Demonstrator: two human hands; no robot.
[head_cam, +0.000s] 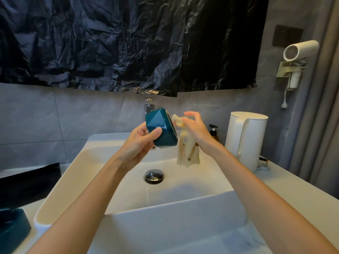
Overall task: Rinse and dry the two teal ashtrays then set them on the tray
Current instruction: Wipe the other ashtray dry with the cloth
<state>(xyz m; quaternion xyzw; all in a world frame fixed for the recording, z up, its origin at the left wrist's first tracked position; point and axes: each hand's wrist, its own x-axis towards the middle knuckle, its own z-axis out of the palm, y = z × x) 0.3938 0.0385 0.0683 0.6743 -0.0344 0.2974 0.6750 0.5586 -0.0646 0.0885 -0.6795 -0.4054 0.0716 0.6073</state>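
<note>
Cloth (185, 153) in right hand (197, 131) meets tilted ashtray (161, 128) gripped by left hand (139, 143).

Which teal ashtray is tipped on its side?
The ashtray held over the sink by the left hand, opening facing the cloth in the right hand. The other ashtray sits upright left of the sink.

Clearance around the sink (60, 178). Over the basin the left hand (135, 143) grips a teal ashtray (161, 127) and the right hand (198, 132) a hanging cloth (187, 153); beneath them only the drain stopper (154, 176) rises. Faucet (149, 104) bounds the rear, kettle (245, 140) and pump bottle (213, 132) the right; black tray (29, 182) and second ashtray (12, 228) occupy the left counter; both forearms enter across the front rim
</note>
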